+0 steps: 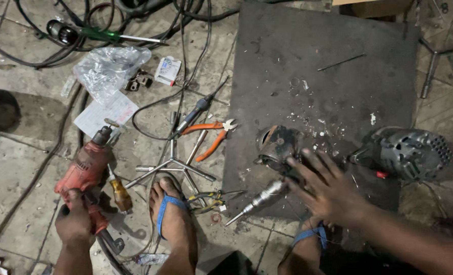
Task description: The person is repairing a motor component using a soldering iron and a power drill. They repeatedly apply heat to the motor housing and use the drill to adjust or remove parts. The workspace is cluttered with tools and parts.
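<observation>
Two hands: left hand (74, 220) grips red drill (86, 170), right hand (324, 189) touching rotor (279, 147)

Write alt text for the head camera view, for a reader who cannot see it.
A person's left hand grips a red electric drill on a tiled floor, while the right hand reaches toward a round metal motor part on a dark mat. Orange pliers, a cross wrench and cables lie between.

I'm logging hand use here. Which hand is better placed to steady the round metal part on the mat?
Likely the right hand: it hovers beside the round metal part. The left hand grips the red drill.
</observation>
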